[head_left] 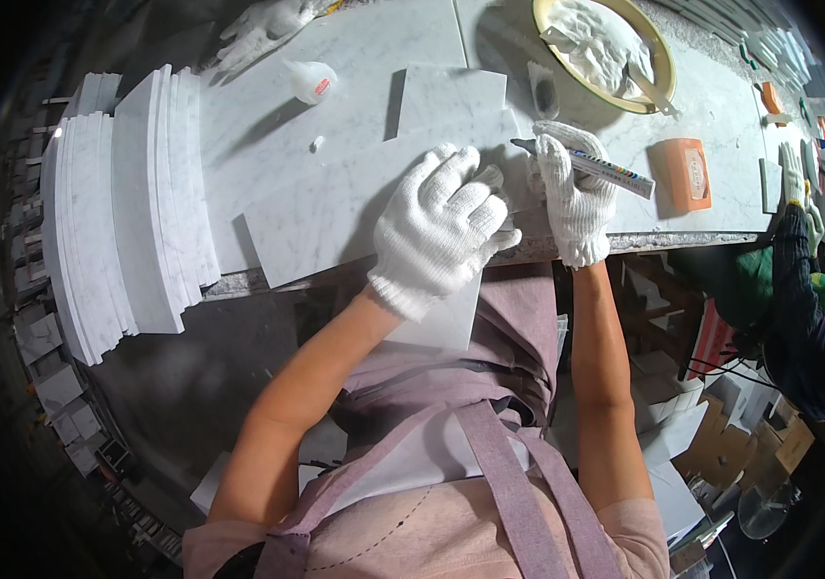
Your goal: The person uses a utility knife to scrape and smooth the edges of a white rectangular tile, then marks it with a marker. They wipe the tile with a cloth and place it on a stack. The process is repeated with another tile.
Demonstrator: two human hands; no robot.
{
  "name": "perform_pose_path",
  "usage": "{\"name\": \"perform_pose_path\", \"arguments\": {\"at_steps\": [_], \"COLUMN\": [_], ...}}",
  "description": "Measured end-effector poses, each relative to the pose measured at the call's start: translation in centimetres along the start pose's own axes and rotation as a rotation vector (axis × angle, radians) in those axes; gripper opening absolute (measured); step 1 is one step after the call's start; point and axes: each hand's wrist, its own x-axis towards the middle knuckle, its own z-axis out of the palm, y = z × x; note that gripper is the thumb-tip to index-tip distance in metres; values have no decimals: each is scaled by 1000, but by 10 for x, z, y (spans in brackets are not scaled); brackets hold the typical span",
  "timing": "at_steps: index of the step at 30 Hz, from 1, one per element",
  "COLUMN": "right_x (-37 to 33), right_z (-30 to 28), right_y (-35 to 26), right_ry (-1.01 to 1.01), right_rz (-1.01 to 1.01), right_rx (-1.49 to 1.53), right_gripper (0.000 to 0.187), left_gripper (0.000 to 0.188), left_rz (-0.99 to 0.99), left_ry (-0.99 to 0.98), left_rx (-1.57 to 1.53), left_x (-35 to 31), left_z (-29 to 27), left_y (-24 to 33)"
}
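Note:
My left hand, in a white knit glove, lies over pale marble pieces at the table's front edge. Its fingers are loosely bent, with the thumb out to the right. A long grey-white marble slab reaches left from under it. Another marble strip shows below the hand, past the edge and against my apron. My right hand, gloved alike, is closed around a marker pen, its dark tip pointing left. Beyond the hands is a smaller marble tile.
Stacked marble strips stand at left. A white bottle, a yellow-rimmed basin of white paste with a scraper, and an orange box are on the marble table. Another person's gloved hand is at far right.

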Motion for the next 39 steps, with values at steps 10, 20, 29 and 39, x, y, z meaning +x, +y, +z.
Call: {"name": "perform_pose_path", "arguments": {"at_steps": [10,20,29,39], "right_x": [2,1,-2,-1], "right_z": [0,-3,-1,-1], "right_y": [0,6,0,6], "right_ry": [-19,-38,-22,-2], "right_rz": [17,1,94,26], "right_rx": [-23,-73,-56,-22], "right_gripper": [24,24,21,22], "left_gripper": [37,38,39,38], "left_rz": [-28,-39,-25,-48], "left_ry": [-6,-19,-62,-18], "left_rx": [3,26,49,47], "left_x": [0,-1,-1,0], "left_z": [-1,-1,-2,-1], "left_y": [0,1,1,2]}}
